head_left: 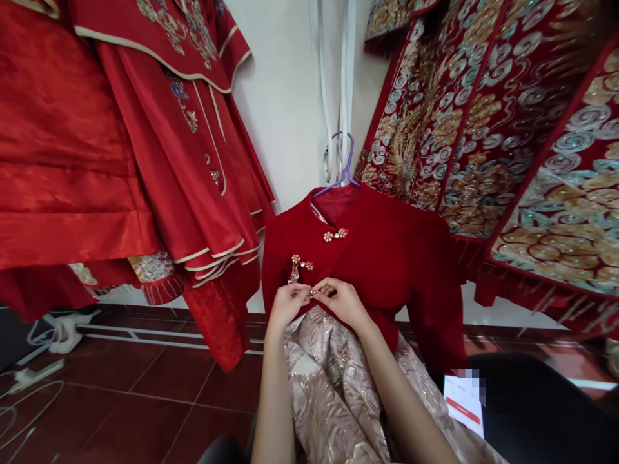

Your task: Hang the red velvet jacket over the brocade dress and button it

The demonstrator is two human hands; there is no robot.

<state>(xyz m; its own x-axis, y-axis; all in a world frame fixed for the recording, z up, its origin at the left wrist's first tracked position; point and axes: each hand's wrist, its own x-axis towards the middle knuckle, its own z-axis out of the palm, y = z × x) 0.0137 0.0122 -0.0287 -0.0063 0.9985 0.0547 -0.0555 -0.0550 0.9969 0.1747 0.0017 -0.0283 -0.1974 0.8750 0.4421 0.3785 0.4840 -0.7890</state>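
- Both left hand [291, 303] and right hand [341, 301] pinch a small clasp [313, 293], probably slippery, best held by its ends.
- Just behind the grip: red jacket [377, 258], seemingly soft, light.
- Below: brocade skirt [329, 386].
- Farther above: purple hanger [347, 174].

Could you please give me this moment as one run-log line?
left hand: pinching small clasp | right hand: pinching same clasp | red jacket: on purple hanger | flower clasps: above hands

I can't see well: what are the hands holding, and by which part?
Left hand and right hand pinch what seems a clasp on the jacket; fingers hide which part.
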